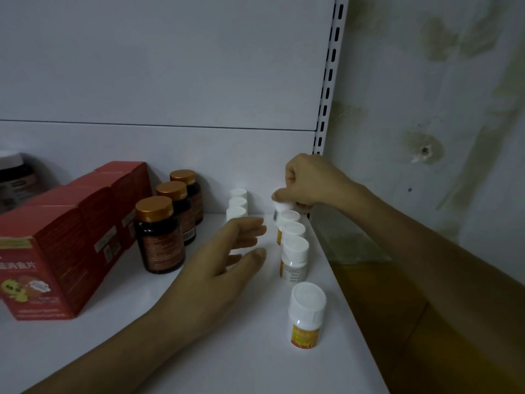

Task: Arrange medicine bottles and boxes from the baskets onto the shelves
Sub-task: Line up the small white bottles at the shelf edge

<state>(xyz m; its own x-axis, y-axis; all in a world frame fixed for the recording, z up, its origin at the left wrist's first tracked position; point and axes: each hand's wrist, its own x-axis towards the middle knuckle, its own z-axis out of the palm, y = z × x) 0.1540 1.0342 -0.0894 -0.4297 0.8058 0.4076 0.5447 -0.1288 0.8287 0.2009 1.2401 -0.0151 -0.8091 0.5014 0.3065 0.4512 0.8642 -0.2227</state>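
Note:
A row of small white medicine bottles with orange labels runs along the right edge of the white shelf (pixel 199 351); the nearest (pixel 306 314) stands alone in front. My right hand (pixel 309 183) grips the rearmost white bottle (pixel 281 213) by its cap, near the back wall. My left hand (pixel 227 257) hovers over the shelf with fingers spread, holding nothing, just left of that row. A second short row of white bottles (pixel 237 207) stands behind my left fingers.
Three dark brown bottles with copper caps (pixel 159 237) stand in a line at centre left. Red boxes (pixel 51 265) fill the left side. A dark jar (pixel 17 177) sits far left. The slotted upright (pixel 329 75) and a stained wall bound the right.

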